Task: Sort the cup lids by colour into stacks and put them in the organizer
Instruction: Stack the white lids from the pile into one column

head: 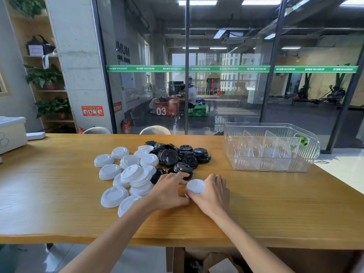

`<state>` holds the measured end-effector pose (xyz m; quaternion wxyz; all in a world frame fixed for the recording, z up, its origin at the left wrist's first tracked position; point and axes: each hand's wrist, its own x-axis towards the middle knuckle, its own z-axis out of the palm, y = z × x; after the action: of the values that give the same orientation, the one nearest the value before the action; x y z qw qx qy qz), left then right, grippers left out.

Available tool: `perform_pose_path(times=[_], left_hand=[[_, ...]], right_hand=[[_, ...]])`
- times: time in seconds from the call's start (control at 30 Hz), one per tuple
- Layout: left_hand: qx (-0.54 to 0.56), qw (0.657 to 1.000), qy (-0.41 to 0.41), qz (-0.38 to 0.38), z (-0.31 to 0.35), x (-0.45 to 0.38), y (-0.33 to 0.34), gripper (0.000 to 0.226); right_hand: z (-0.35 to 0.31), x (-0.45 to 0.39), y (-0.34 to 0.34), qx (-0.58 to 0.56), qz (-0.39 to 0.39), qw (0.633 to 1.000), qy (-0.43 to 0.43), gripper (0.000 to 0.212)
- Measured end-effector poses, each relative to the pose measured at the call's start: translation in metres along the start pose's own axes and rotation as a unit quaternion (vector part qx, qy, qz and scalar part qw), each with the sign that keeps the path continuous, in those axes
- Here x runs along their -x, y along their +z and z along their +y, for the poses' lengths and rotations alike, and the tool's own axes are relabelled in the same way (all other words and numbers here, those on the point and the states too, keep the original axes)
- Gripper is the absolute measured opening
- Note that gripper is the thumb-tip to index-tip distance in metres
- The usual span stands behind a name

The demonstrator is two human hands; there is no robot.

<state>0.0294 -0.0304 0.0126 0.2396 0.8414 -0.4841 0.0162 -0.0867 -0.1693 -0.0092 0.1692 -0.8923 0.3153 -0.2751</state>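
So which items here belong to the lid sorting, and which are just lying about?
Job:
white lids
black lids
white lid held in the right hand
left hand
clear organizer

Lying about:
white box
potted plants

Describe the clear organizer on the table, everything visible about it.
The organizer is a transparent, ribbed plastic bin with a cut-out handle at each end. Several clear upright dividers split its inside into compartments, all of which look empty of lids. It stands upright on the wooden table, at the far right, apart from both lid piles and untouched by either hand.
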Motion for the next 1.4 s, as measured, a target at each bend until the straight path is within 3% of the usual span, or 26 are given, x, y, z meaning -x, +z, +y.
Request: perform_pose_path(times=[0.13, 0.33, 0.67, 0.93, 1.13, 1.4], left_hand=[[0.002, 1.000, -0.004, -0.016, 0.001, 0.001, -0.005, 0.082], [0.015, 1.000, 0.002, 0.016, 0.006, 0.001, -0.005, 0.038], [0.037, 0.995, -0.070, 0.057, 0.019, -0.013, -0.007, 0.019], [0.001, 0.994, -0.099, 0.048, 0.022, -0.024, -0.006, 0.017], [-0.011, 0.994, -0.101, 0.034, 0.021, -0.026, -0.009, 0.019], [-0.008, 0.992, -0.096, 0.079, 0.020, -0.023, -0.001, 0.022]], right_hand=[[0.000, 0.001, 0.003, 0.019, 0.014, 1.000, -0.002, 0.080], [0.003, 0.000, 0.003, 0.059, -0.001, 0.998, -0.004, 0.087], [0.002, -0.006, 0.000, 0.057, -0.049, 0.997, -0.002, 0.092], [0.005, -0.013, 0.002, 0.051, -0.072, 0.996, -0.012, 0.099], [0.006, -0.004, 0.001, 0.054, -0.039, 0.998, -0.018, 0.089], [0.010, -0.001, -0.004, 0.028, -0.061, 0.997, -0.035, 0.089]])
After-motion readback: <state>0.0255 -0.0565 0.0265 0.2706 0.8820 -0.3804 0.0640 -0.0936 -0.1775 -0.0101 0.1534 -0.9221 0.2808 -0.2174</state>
